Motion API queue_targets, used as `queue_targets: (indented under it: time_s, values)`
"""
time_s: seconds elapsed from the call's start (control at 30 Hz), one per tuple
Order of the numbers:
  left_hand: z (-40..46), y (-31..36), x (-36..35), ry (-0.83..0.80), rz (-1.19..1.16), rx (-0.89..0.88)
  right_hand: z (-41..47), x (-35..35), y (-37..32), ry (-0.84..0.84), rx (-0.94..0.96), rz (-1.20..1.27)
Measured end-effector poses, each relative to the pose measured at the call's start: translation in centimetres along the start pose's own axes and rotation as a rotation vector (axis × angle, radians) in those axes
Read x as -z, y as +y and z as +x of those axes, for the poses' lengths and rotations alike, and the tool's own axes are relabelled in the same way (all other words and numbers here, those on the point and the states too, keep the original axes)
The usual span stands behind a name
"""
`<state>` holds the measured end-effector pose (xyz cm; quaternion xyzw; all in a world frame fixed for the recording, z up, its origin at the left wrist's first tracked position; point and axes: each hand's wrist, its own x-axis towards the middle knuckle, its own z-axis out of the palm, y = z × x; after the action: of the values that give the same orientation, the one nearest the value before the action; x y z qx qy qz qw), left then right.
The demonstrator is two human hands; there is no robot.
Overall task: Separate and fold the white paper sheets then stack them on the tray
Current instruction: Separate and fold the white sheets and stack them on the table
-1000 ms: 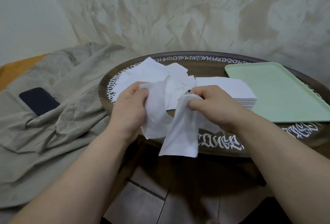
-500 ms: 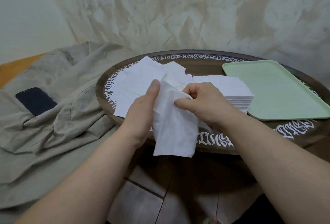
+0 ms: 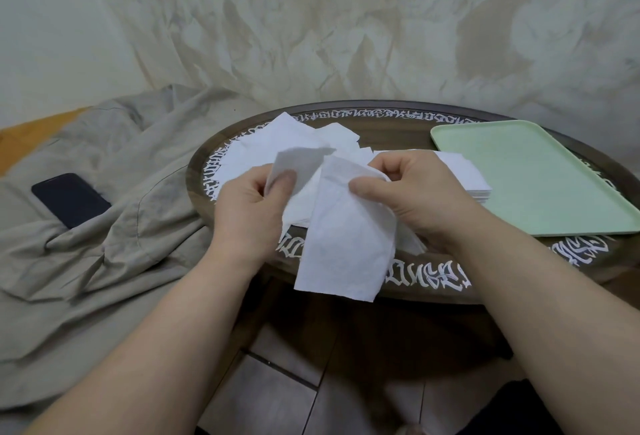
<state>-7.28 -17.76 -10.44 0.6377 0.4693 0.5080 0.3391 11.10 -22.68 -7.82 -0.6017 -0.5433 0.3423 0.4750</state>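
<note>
Held sheet: a white paper sheet (image 3: 343,244) hangs in front of the near edge of the surface, its lower edge below the rim, its top bent over between the two hands.
Second ply: a thinner, greyish sheet (image 3: 298,164) stands up just left of the held sheet, peeling away from it.
Left hand: the left hand (image 3: 249,206) pinches the second ply between thumb and curled fingers (image 3: 282,180).
Right hand: the right hand (image 3: 419,199) pinches the top right of the held sheet, thumb pressed on the paper, fingers curled behind it.
Loose sheets: a scattered heap of white sheets (image 3: 263,147) lies on the surface beyond the hands.
Stack: a neat pile of white sheets (image 3: 464,178) sits on the surface right of the hands, just left of the tray.
Tray: a pale green tray (image 3: 540,178) lies on the right part of the surface, nothing on it.
Surface: a dark round surface (image 3: 408,133) with white lettering round its rim.
Cloth: a beige cloth (image 3: 104,226) lies crumpled left of the surface.
Phone: a dark phone (image 3: 69,199) rests on the cloth.
</note>
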Motion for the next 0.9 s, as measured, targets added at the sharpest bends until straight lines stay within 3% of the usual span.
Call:
queue_targets:
  time_s: [0.17,0.3,0.67,0.9]
  values:
    - [-1.4,0.8,-0.6,-0.216,-0.144,0.161,0.0,-0.8,0.1,-0.031,0.029,0.022]
    - [-1.3,0.7,-0.9,-0.263,-0.296,0.319,0.0,-1.2,0.0,-0.018,0.048,-0.030]
    - [-1.0,-0.4,-0.8,-0.420,-0.209,0.292,0.6,-0.8,0.4,0.133,-0.013,-0.016]
    - [-0.6,-0.6,-0.1,-0.348,-0.032,0.190,0.1,-0.2,0.6,-0.097,-0.088,-0.132]
